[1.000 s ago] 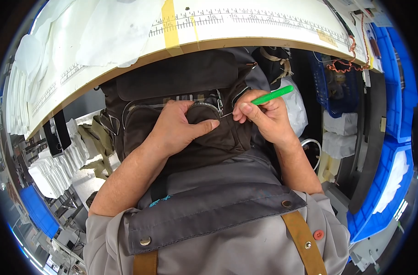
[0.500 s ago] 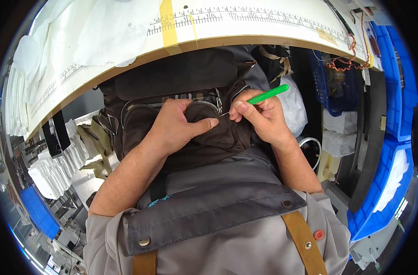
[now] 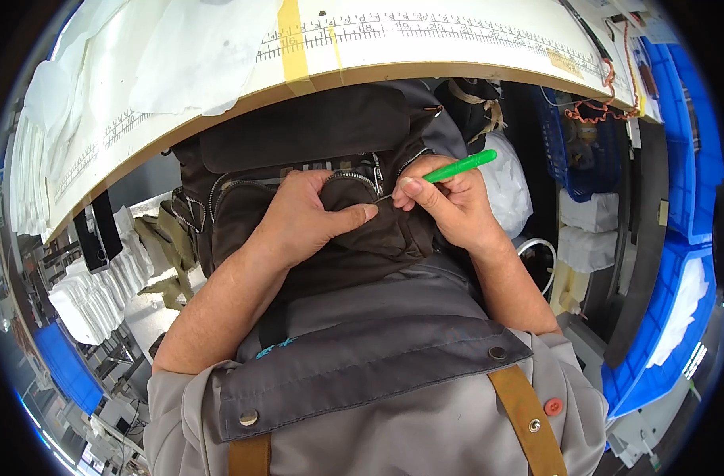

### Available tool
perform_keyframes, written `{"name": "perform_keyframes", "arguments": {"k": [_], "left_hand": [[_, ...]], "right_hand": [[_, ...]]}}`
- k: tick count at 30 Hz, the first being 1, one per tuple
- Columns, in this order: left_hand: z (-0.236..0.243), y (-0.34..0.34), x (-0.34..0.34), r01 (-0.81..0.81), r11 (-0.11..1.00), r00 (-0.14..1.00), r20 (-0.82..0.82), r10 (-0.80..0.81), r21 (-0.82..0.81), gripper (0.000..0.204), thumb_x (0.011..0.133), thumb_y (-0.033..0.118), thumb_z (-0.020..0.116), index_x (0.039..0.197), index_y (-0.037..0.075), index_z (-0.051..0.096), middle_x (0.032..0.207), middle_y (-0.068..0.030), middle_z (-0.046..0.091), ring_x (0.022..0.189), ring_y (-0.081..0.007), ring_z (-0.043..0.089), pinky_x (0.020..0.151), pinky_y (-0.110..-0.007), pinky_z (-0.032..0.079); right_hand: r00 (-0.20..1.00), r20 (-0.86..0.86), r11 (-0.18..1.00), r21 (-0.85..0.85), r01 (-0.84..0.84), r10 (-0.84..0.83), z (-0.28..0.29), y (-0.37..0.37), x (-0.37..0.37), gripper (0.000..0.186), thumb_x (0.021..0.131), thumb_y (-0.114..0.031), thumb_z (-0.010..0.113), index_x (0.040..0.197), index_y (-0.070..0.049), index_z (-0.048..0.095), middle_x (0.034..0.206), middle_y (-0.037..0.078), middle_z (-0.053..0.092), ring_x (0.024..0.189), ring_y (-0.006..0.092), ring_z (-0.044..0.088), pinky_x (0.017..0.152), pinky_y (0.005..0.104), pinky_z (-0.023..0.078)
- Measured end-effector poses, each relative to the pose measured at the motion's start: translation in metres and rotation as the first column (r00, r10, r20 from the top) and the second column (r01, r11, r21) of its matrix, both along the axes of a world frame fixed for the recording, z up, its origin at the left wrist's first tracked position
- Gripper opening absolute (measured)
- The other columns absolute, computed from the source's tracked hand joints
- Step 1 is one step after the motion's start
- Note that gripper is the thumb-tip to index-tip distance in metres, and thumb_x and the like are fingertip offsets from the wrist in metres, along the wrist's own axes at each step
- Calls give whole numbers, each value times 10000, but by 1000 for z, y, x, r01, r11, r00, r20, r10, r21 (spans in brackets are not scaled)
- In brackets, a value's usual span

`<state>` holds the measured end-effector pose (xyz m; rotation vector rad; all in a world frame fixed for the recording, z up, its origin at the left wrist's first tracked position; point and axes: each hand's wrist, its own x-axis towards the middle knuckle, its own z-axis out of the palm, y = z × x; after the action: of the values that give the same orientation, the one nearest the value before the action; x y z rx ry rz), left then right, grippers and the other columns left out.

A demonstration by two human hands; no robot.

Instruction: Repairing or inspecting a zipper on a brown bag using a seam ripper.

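A dark brown fabric bag [image 3: 342,230] with metal zippers lies across my lap. My left hand [image 3: 302,218] grips it beside a curved zipper [image 3: 354,176]: the thumb presses on the pocket fabric, and the other fingers are partly hidden behind the zipper's edge. Between the thumb and fingers of my right hand [image 3: 445,198] is a slim tool with a green handle [image 3: 461,166]. Its thin metal tip points left and down, to the fabric near the zipper's right end, close to my left thumb. Whether the tip pierces the fabric is too small to tell.
A white worktable [image 3: 425,40] with a printed ruler and yellow tape curves beyond the bag. Translucent sheets [image 3: 195,63] lie on its left part. Blue plastic bins [image 3: 659,317] stand at the right, near a white plastic bag [image 3: 505,186]. Stacked white pieces [image 3: 92,297] sit at left.
My right hand has shifted very slightly left and down with the green-handled tool. My left hand and the bag stay almost the same.
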<state>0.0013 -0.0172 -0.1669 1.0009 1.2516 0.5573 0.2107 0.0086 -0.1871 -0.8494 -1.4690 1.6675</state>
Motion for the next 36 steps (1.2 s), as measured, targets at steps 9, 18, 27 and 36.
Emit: {"name": "perform_keyframes", "arguments": {"k": [9, 18, 27, 36], "left_hand": [[0, 0, 0, -11, 1000, 1000, 14, 11, -20, 242, 719, 49, 715, 931, -32, 632, 827, -30, 646, 729, -63, 564, 689, -215, 470], [1, 0, 1, -31, 999, 999, 28, 33, -43, 234, 716, 24, 697, 931, -32, 624, 822, -25, 640, 722, -58, 563, 673, -206, 465], [2, 1, 3, -81, 996, 992, 98, 85, -47, 210, 724, 31, 696, 911, -35, 626, 808, -24, 640, 711, -56, 555, 656, -208, 463], [4, 1, 3, -92, 994, 988, 119, 98, -51, 192, 737, 45, 696, 896, -41, 631, 802, -19, 642, 720, -53, 553, 662, -210, 463]], "right_hand": [[1000, 28, 1000, 21, -2, 2, 1, 0, -2, 158, 886, -104, 556, 832, 32, 615, 755, 87, 614, 672, 120, 609, 591, 235, 503], [999, 33, 998, -53, -28, 29, 1, 1, 0, 160, 884, -110, 561, 840, 30, 625, 756, 82, 613, 676, 110, 599, 609, 232, 498], [999, -51, 996, -90, -4, 0, -3, 2, 2, 156, 890, -117, 561, 854, 22, 621, 771, 76, 617, 686, 110, 596, 611, 229, 489], [993, -111, 993, -118, 19, -32, -7, 1, 3, 146, 895, -119, 559, 876, 16, 610, 790, 79, 621, 707, 118, 607, 625, 231, 495]]}}
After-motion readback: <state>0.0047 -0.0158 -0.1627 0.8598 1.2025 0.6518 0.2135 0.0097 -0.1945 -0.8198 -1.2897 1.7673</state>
